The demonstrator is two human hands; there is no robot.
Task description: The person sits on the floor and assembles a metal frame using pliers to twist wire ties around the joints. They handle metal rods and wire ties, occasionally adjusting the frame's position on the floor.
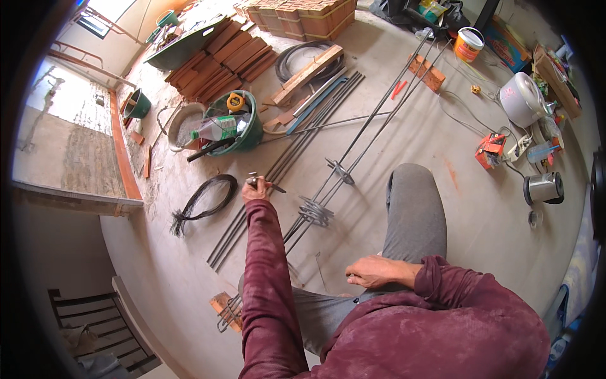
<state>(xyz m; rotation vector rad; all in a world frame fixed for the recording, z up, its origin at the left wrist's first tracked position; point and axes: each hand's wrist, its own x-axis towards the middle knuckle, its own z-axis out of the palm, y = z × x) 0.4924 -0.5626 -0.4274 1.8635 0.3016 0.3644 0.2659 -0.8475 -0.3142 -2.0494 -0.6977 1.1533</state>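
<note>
Your left hand (pixel 255 188) is stretched out, fist closed on a small metal hook tool (pixel 266 184), held just above the loose rods (pixel 278 170) so the tip reaches them. Your right hand (pixel 377 271) rests loosely curled on your knee, holding nothing I can make out. Long bars (pixel 372 120) lie propped on a brick (pixel 429 72), right of the loose rods, steel rings (pixel 314 211) bunched on them. Wire coil (pixel 205 197) lies just left of the rods. Green bucket (pixel 243 123) beyond them holds a bottle, tape measure, dark handle.

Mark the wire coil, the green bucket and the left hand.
wire coil (pixel 205 198): head view, on the coil's near strand.
green bucket (pixel 254 131): head view, on its outer wall.
left hand (pixel 255 189): head view, on its back.
</note>
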